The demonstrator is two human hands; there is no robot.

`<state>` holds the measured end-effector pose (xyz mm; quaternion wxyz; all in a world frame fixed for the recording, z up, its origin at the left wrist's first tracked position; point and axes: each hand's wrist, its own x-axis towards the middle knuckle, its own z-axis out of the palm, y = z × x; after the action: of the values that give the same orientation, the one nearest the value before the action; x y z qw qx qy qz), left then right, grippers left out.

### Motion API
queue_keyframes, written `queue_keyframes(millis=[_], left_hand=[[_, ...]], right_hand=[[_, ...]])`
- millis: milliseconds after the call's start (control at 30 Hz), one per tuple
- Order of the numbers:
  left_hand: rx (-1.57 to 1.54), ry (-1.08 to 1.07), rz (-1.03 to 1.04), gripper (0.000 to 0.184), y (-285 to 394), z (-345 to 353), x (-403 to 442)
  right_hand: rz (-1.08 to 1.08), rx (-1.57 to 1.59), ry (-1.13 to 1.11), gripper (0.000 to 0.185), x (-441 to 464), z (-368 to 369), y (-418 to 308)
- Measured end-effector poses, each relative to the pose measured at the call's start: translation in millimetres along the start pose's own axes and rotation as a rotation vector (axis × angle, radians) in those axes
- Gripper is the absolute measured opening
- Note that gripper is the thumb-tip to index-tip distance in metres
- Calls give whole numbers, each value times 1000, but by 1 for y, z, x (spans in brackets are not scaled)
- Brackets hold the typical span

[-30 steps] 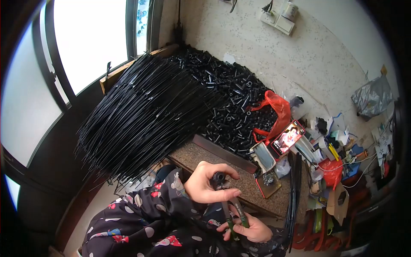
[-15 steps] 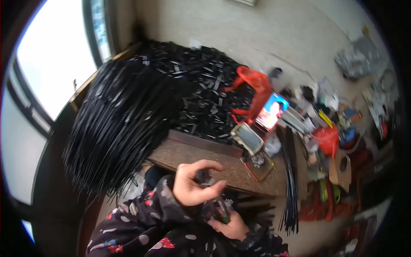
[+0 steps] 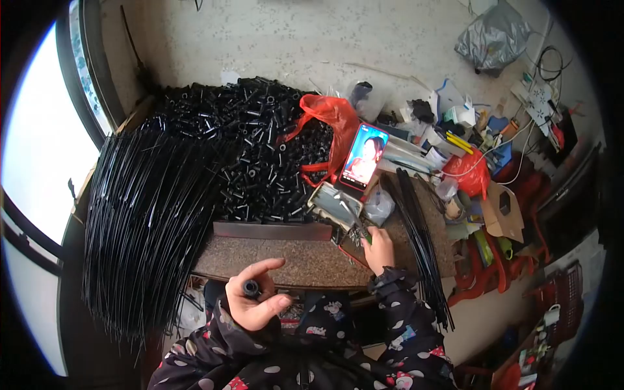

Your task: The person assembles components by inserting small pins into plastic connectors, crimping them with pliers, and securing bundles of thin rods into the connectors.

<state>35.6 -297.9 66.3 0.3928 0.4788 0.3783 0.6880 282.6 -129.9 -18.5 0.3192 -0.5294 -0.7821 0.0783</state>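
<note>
My left hand (image 3: 255,300) is over the table's front edge, with thumb and forefinger apart. Its other fingers are curled round a short black tube (image 3: 251,288), whose round open end faces up. My right hand (image 3: 379,251) is farther forward, at the table's right part. It grips a green-handled tool (image 3: 367,238); the tool's exact kind is unclear. Small shiny metal pieces (image 3: 355,236) lie beside that hand, partly covered by the tool. Just beyond stands a pale, open rectangular container (image 3: 333,203).
Black tube pieces (image 3: 257,162) are heaped behind a dark strip (image 3: 273,231). Long thin black rods (image 3: 143,227) overhang the table's left side; another rod bundle (image 3: 422,240) lies right. A lit phone (image 3: 365,156) leans beside a red plastic bag (image 3: 335,130).
My right hand has moved away from my left, forward and right to the metal pieces, with the tool in it. My left hand still holds the tube. The camera view has shifted.
</note>
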Motion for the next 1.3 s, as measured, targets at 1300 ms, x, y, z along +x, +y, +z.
queue_keyframes(millis=[1300], left_hand=[[303, -140, 57, 65, 47, 22, -24]], right_hand=[[287, 1522, -93, 24, -86, -68, -219]])
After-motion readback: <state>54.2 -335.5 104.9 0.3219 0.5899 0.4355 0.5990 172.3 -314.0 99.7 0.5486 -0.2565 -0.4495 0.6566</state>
